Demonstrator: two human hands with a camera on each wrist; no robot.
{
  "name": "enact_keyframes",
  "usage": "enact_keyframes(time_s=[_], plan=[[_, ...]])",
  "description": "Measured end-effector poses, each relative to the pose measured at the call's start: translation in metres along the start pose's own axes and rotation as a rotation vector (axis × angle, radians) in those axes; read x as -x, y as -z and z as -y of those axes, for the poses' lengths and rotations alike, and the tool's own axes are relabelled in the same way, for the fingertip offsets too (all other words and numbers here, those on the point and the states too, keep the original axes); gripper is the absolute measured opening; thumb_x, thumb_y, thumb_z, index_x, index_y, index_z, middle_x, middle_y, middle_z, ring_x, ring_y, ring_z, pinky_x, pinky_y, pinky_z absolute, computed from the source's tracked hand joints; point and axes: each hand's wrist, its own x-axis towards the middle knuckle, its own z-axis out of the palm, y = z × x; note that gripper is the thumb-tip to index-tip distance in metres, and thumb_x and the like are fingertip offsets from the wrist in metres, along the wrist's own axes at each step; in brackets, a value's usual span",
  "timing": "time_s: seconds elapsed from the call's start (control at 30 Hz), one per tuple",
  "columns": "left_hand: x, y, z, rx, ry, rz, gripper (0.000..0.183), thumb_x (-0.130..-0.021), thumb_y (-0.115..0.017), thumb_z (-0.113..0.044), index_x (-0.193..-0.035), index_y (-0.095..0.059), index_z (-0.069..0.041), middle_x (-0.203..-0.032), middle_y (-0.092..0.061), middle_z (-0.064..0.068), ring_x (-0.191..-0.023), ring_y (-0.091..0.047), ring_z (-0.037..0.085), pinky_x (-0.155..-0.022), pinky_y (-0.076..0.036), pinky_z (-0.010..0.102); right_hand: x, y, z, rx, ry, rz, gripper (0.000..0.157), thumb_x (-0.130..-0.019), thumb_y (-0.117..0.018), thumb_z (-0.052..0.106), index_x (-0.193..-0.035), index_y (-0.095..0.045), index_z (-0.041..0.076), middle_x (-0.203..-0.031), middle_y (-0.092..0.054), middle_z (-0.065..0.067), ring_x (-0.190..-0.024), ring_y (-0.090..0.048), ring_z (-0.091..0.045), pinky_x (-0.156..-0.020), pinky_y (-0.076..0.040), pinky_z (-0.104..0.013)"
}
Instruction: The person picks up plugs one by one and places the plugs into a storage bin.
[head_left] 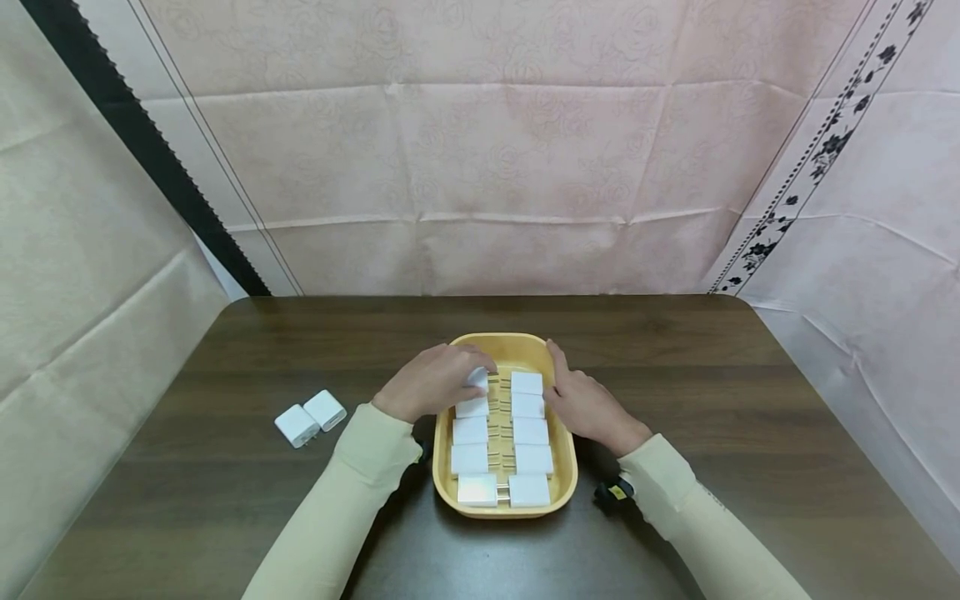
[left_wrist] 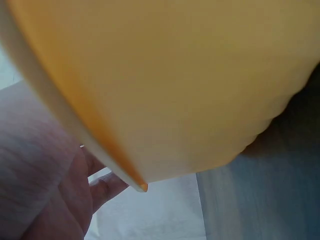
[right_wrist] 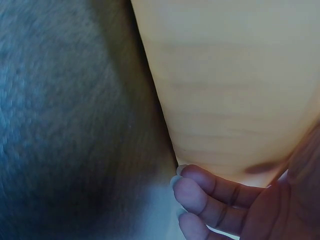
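Inside a yellow tray [head_left: 504,514], several white power adapters [head_left: 470,460] lie in two columns, their metal prongs facing the middle. At the far end of the left column my left hand [head_left: 438,379] reaches over the rim and pinches a white adapter [head_left: 477,377] between thumb and fingers. My right hand [head_left: 592,408] grips the tray's right side, thumb over the rim and the other fingers against the outer wall. From the right wrist, curled fingers [right_wrist: 192,195] show at the tray's outer wall [right_wrist: 225,100]. The left wrist view is mostly filled by the tray's outside [left_wrist: 175,90].
Two more white adapters [head_left: 297,426] lie side by side on the brown wooden table [head_left: 675,375], left of the tray. Light patterned cloth [head_left: 525,167] hangs behind the table and on both sides. A black wrist device [head_left: 615,492] sits below the right sleeve.
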Motion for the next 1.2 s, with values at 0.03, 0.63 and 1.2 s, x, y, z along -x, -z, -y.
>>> enact_keyframes(time_s=[0.03,0.63,1.2], plan=[[-0.001,0.000,0.000,0.000,0.000,0.003,0.038,-0.089,-0.078,-0.023,-0.126,-0.071,-0.019,-0.132,-0.069,-0.001,-0.110,-0.064,0.010,-0.102,-0.053,0.033,0.000,0.000,0.000,-0.002,-0.001,0.001,0.073,-0.103,-0.043,0.015,-0.161,0.001,0.004,-0.063,-0.050,-0.003,-0.047,-0.052,-0.012,-0.046,-0.043,-0.028],[-0.007,-0.009,0.006,0.019,0.011,0.007,0.038,-0.089,-0.077,-0.019,-0.126,-0.070,-0.016,-0.130,-0.069,0.000,-0.105,-0.063,0.010,-0.100,-0.054,0.032,0.000,-0.002,0.000,-0.011,-0.006,-0.006,0.073,-0.103,-0.043,0.015,-0.161,0.000,0.004,-0.066,-0.052,-0.005,-0.049,-0.055,-0.012,-0.047,-0.044,-0.028],[-0.014,-0.013,0.009,-0.067,-0.047,-0.034,0.031,-0.091,-0.076,-0.018,-0.121,-0.072,-0.014,-0.122,-0.072,0.000,-0.102,-0.067,0.013,-0.092,-0.055,0.031,0.000,0.000,-0.001,-0.006,0.013,-0.010,0.073,-0.103,-0.044,0.014,-0.161,0.000,0.004,-0.062,-0.050,-0.004,-0.047,-0.053,-0.013,-0.046,-0.043,-0.028]])
